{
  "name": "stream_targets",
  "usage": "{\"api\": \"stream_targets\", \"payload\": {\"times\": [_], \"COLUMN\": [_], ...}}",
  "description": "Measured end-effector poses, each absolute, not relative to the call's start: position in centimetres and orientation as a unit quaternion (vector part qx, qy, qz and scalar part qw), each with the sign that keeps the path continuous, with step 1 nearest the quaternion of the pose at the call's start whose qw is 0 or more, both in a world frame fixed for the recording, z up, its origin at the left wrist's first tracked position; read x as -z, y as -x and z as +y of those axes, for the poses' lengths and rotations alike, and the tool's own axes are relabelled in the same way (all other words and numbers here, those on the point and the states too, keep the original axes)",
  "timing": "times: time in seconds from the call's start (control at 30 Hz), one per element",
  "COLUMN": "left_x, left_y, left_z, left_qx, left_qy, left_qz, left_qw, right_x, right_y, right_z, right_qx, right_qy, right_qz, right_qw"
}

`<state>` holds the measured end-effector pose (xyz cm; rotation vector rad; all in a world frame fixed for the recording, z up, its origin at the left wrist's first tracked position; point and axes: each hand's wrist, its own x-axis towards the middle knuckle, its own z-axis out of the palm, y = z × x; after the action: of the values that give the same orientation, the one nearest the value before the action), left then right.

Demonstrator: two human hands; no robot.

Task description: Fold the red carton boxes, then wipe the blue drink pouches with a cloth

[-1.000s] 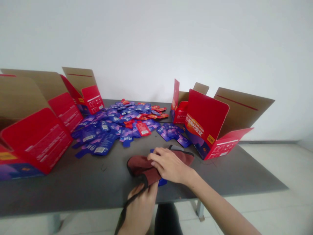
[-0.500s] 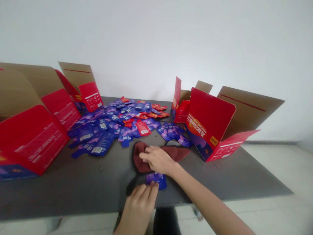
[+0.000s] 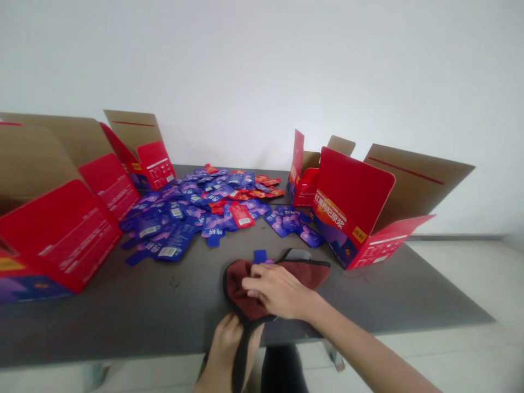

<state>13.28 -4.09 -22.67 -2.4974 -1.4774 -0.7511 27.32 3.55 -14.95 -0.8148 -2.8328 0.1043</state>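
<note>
- While the right hand (image 3: 282, 289) rests on the maroon cloth (image 3: 243, 307), its fingers are half curled into the fabric; whether they pinch it, I cannot tell.
- The left hand (image 3: 225, 344) sits at the near edge of the surface (image 3: 164, 322), fingertips hidden by the cloth; its grip cannot be told.
- Just beyond the cloth, a blue packet's (image 3: 260, 255) end pokes out.
</note>
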Motion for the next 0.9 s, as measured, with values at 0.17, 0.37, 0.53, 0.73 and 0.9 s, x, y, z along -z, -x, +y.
{"api": "stream_targets", "payload": {"times": [0.17, 0.37, 0.53, 0.73, 0.9], "left_x": [21.1, 19.6, 20.7, 20.9, 19.1], "left_y": [-13.4, -13.8, -13.6, -13.2, -13.5], "left_z": [-3.6, -3.1, -3.5, -3.6, -3.1], "left_qx": [0.228, 0.195, 0.182, 0.24, 0.192], "left_qy": [0.849, 0.844, 0.833, 0.853, 0.861], "left_qz": [-0.454, -0.488, -0.507, -0.44, -0.463], "left_qw": [0.143, 0.105, 0.129, 0.145, 0.088], "right_x": [16.9, 13.6, 12.8, 16.4, 16.4], "right_y": [-26.1, -26.0, -27.1, -26.6, -25.4], "right_z": [9.4, 10.9, 4.5, 6.2, 11.7], "right_qx": [0.0, 0.007, 0.001, 0.018, 0.019], "right_qy": [0.372, 0.428, 0.304, 0.33, 0.43], "right_qz": [-0.925, -0.896, -0.942, -0.94, -0.898], "right_qw": [0.075, 0.118, 0.144, 0.081, 0.087]}}
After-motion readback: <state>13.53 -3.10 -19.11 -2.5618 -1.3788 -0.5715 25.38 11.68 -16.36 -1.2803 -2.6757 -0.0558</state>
